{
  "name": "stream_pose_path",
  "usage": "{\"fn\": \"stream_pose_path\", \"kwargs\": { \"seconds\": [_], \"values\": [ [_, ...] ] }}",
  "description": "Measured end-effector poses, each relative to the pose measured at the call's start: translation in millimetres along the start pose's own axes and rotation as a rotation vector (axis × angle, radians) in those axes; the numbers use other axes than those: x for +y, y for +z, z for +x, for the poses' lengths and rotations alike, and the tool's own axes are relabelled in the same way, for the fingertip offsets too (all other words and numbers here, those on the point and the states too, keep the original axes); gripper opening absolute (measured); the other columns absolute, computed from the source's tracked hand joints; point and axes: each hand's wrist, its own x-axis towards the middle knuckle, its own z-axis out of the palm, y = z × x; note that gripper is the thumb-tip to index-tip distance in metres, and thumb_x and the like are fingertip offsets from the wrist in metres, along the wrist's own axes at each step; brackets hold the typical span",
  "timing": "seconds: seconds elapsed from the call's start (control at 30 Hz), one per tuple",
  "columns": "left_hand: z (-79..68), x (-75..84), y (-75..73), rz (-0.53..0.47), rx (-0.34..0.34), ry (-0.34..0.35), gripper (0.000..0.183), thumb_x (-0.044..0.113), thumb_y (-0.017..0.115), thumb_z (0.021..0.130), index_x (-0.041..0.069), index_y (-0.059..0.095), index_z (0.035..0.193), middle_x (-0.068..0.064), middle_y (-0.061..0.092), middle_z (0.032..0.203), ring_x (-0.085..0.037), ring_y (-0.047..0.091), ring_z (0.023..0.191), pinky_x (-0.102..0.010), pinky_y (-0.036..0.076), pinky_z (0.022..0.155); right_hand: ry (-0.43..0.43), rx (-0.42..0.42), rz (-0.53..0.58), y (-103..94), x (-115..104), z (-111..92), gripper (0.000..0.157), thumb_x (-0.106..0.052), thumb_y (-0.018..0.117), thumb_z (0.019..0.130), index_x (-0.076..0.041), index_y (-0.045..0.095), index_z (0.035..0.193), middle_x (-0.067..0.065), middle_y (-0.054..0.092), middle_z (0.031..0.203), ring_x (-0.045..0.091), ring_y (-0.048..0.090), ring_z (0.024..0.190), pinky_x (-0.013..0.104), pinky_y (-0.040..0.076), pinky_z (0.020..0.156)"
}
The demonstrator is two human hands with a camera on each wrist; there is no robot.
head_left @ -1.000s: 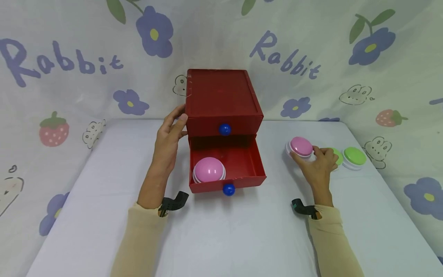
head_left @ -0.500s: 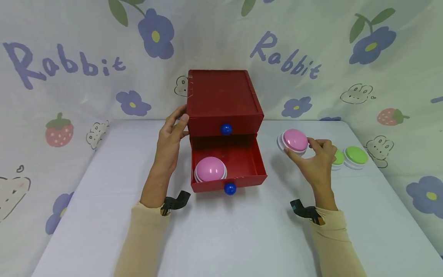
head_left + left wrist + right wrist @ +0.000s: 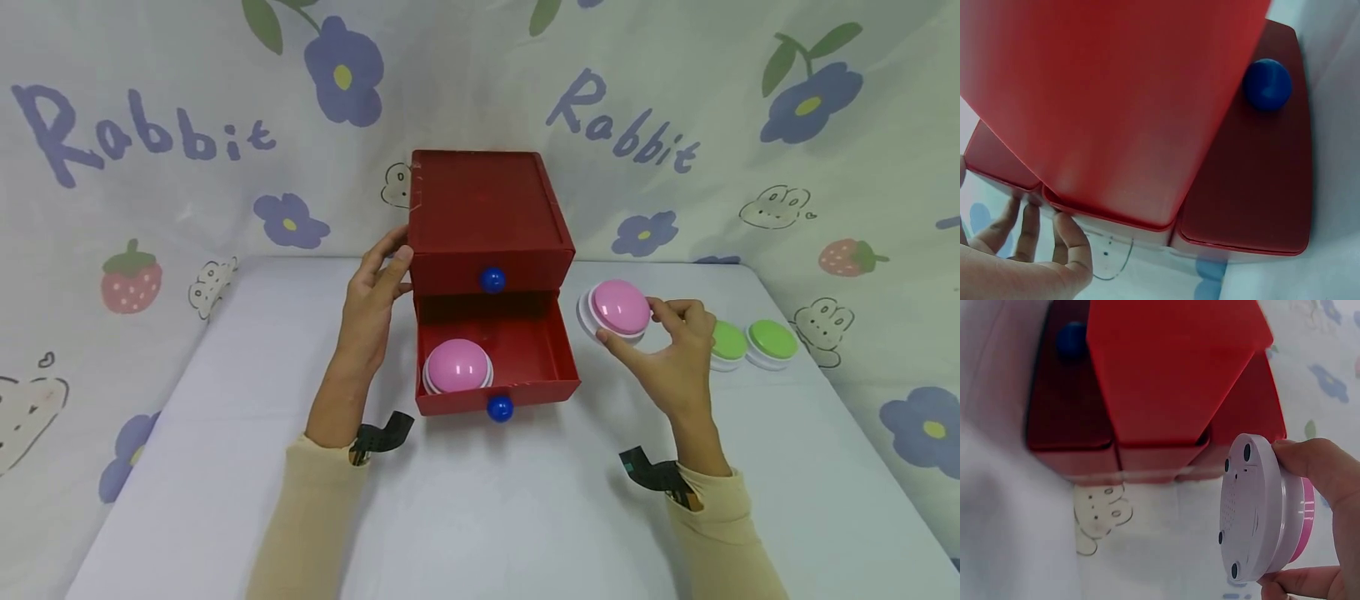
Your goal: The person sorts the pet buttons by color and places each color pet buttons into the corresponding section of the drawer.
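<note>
Pink button [image 3: 621,307] — pinched by its edge between thumb and fingers of the right hand [image 3: 678,362]; left hand [image 3: 369,304], fingers apart, touches the red drawer box [image 3: 487,200].

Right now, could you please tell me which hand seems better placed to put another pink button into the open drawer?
Probably the right hand: it holds a pink button above the table, just right of the open drawer. The left hand touches the red cabinet, perhaps steadying it.
</note>
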Motion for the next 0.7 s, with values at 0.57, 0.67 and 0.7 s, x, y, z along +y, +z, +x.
{"fn": "stream_pose_path", "kwargs": {
  "seconds": [0.57,0.67,0.7],
  "values": [
    [-2.1,-0.7,-1.5,0.010,0.001,-0.004,0.052,0.039,0.062,0.099,0.023,0.051,0.147,0.000,0.043,0.147,-0.025,0.048,0.125,-0.039,0.043,0.097,-0.104,-0.063,0.100,11.2,-26,-15,0.066,-0.023,0.094,0.065,-0.002,0.069,0.122,0.012,0.050,0.112,0.019,0.040,0.120,0.044,0.041,0.085],
    [-1.7,1.0,-0.5,0.011,0.003,0.002,0.052,0.040,0.062,0.098,0.023,0.051,0.147,0.000,0.044,0.147,-0.025,0.048,0.125,-0.038,0.044,0.096,-0.123,-0.081,0.096,12.5,-33,-17,0.068,-0.023,0.094,0.064,-0.003,0.068,0.123,0.011,0.050,0.114,0.019,0.039,0.121,0.046,0.042,0.087],
    [-1.5,1.8,-0.3,0.010,0.004,0.004,0.052,0.040,0.061,0.098,0.024,0.051,0.147,0.000,0.044,0.147,-0.025,0.048,0.125,-0.038,0.044,0.096,-0.131,-0.086,0.093,13.0,-35,-17,0.068,-0.023,0.094,0.064,-0.003,0.068,0.123,0.011,0.050,0.114,0.019,0.039,0.121,0.046,0.042,0.087]
  ]
}}
